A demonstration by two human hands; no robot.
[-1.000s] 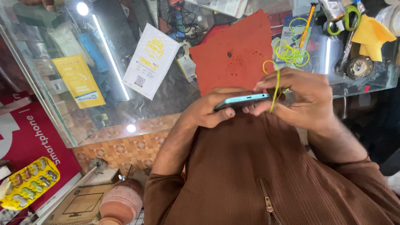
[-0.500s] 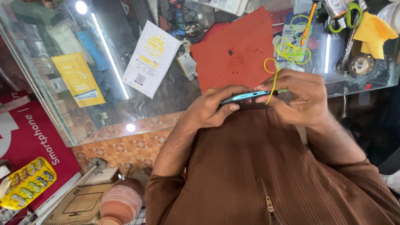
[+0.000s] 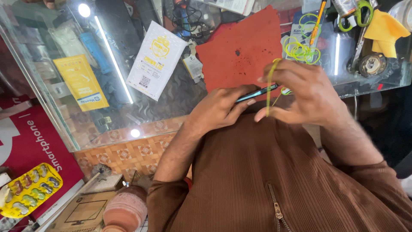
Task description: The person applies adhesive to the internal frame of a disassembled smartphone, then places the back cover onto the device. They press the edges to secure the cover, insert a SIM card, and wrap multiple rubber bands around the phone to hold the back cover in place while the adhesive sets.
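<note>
Holding phone (image 3: 256, 93) | hands (image 3: 262, 101) | red mat (image 3: 240, 51) behind | scissors (image 3: 358, 17) apart

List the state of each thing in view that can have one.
Left hand: gripping the phone's edge.
Phone: held edge-on between both hands.
Right hand: stretching a rubber band.
Yellow-green rubber band: taut across the fingers.
Scissors: lying on the glass counter.
Yellow blister pack: pills still inside.

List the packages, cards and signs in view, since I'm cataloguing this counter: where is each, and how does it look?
White card: on the glass, rectangular, yellow emblem.
Yellow card: under the glass, left, rectangular.
Red sign: lower left, white lettering.
Blister pack: bottom left, yellow, coloured pills.
</note>
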